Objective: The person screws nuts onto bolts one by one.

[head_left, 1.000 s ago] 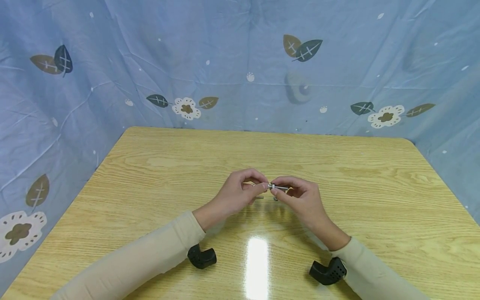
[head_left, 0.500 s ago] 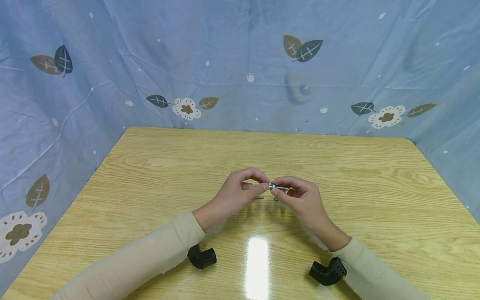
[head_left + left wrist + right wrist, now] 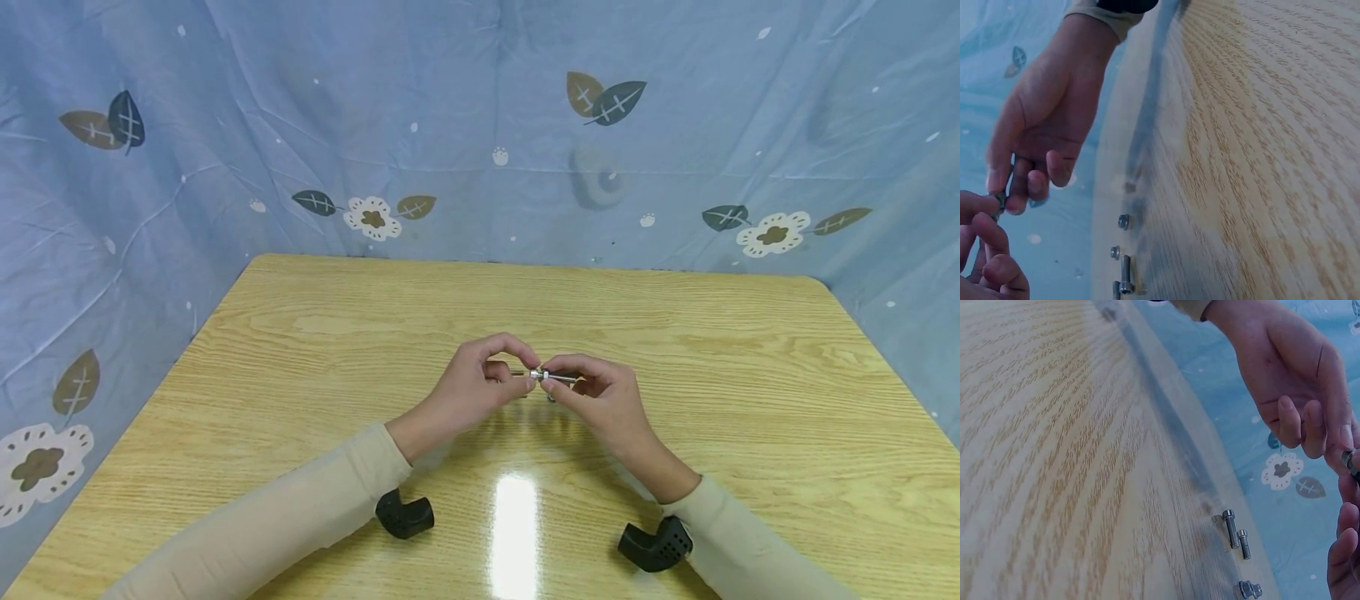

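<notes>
In the head view both hands meet over the middle of the table. My left hand (image 3: 474,382) has its thumb and index finger at the head end of a metal bolt (image 3: 562,378), with its other fingers curled. From the right, my right hand (image 3: 600,393) pinches a small nut (image 3: 546,376) on this bolt between thumb and index finger. The shank points right, under the right palm. In the left wrist view the held metal piece (image 3: 1000,199) is mostly hidden by fingertips. The right wrist view catches only part of the held piece (image 3: 1349,459).
On the wooden table (image 3: 360,333) below the hands lie a longer bolt (image 3: 1230,528), a shorter bolt (image 3: 1244,544) and two nuts (image 3: 1124,221). A blue patterned curtain (image 3: 465,100) hangs behind. Black mounts (image 3: 405,515) sit at both wrists.
My left thumb and index finger have spread slightly apart, so the bolt's head end shows more between them. The right hand keeps its place and grip.
</notes>
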`<action>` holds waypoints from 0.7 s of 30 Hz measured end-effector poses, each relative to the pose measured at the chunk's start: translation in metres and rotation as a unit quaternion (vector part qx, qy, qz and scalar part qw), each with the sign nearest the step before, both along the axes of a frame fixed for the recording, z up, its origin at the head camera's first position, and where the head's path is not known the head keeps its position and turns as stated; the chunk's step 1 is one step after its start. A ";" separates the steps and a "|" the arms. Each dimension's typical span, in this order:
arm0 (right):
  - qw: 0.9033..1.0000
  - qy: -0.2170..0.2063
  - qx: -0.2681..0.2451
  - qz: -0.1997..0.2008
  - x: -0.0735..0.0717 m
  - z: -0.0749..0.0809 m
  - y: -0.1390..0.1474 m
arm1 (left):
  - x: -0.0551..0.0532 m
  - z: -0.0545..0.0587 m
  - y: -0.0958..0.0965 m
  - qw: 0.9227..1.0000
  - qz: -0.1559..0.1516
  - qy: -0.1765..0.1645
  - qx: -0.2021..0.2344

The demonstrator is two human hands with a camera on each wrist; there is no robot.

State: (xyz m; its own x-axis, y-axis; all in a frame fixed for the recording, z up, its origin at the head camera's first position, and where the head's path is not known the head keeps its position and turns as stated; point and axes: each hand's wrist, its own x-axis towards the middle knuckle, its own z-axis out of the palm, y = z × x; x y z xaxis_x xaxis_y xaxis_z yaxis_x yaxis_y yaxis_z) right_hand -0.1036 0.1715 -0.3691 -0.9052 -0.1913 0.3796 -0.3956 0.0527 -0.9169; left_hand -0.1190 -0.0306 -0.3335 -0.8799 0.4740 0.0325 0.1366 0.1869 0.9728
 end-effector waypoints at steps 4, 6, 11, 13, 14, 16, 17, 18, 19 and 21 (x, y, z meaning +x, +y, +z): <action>1.000 0.001 -0.003 0.001 0.000 -0.001 0.000 | 0.000 -0.001 0.000 1.000 0.006 -0.014 -0.006; 1.000 0.000 -0.003 0.000 0.001 -0.001 0.000 | -0.001 -0.002 0.001 1.000 0.009 -0.027 -0.009; 1.000 0.000 -0.004 0.000 0.001 0.000 0.000 | 0.000 -0.002 0.001 0.999 0.008 -0.030 -0.012; 1.000 -0.001 -0.005 0.000 0.001 0.000 0.000 | 0.000 -0.002 0.001 1.000 0.005 -0.019 -0.009; 1.000 -0.002 -0.005 0.000 0.001 0.000 0.000 | 0.000 -0.002 0.000 1.000 0.004 -0.013 -0.008; 1.000 -0.002 -0.005 0.000 0.001 -0.001 0.000 | 0.001 -0.001 0.000 1.000 0.002 -0.002 -0.005; 1.000 -0.002 -0.003 -0.001 0.001 -0.001 0.000 | 0.001 -0.001 0.000 1.000 0.002 0.003 -0.004; 1.000 -0.002 -0.002 -0.001 0.001 -0.001 0.000 | 0.000 -0.001 0.000 1.000 0.003 0.007 -0.005; 1.000 -0.001 0.000 -0.001 0.001 -0.001 0.000 | 0.001 -0.001 0.000 1.000 0.005 0.008 -0.006; 1.000 0.002 0.003 -0.003 0.001 -0.002 0.000 | 0.000 -0.001 0.000 1.000 0.005 0.005 -0.005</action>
